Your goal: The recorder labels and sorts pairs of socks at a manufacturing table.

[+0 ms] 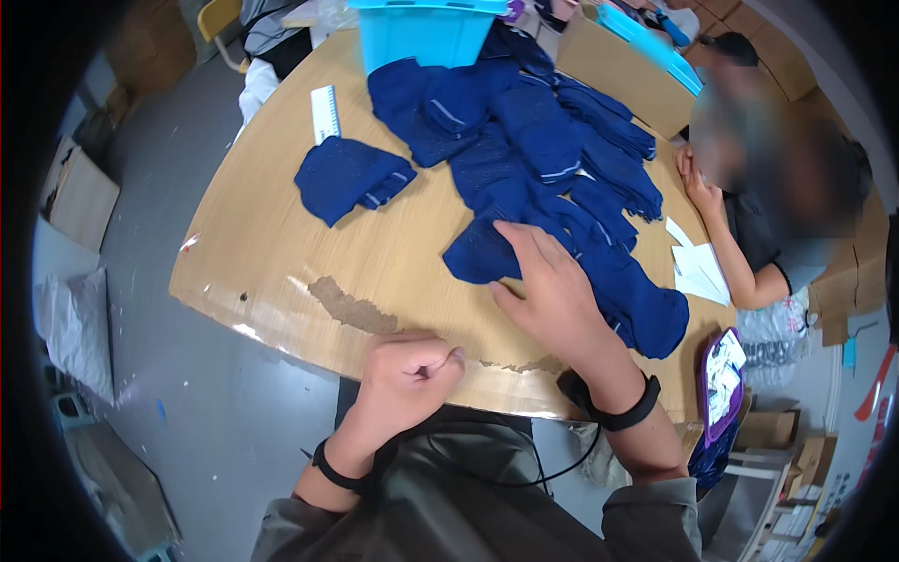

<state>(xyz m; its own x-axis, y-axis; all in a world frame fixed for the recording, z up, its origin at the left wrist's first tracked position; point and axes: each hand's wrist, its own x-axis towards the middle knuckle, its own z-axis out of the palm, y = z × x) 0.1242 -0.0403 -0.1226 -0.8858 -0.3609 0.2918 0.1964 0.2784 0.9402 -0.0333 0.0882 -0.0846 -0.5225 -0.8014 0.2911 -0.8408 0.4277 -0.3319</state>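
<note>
Near the table's front edge my left hand is curled into a fist, and nothing shows in it. My right hand is open, thumb apart from the fingers, with its fingertips at the edge of a folded navy knitted piece. This piece lies at the near end of a loose pile of navy knitted pieces, some with a pale stripe; their exact kind I cannot make out. Apart from the pile, to the left, sits another folded navy bundle, touching a white ruler.
A turquoise bin and a cardboard box stand beyond the pile. At the right, a person's forearm rests by white paper pieces. A purple tray is at the wooden table's right edge. Its front surface is chipped.
</note>
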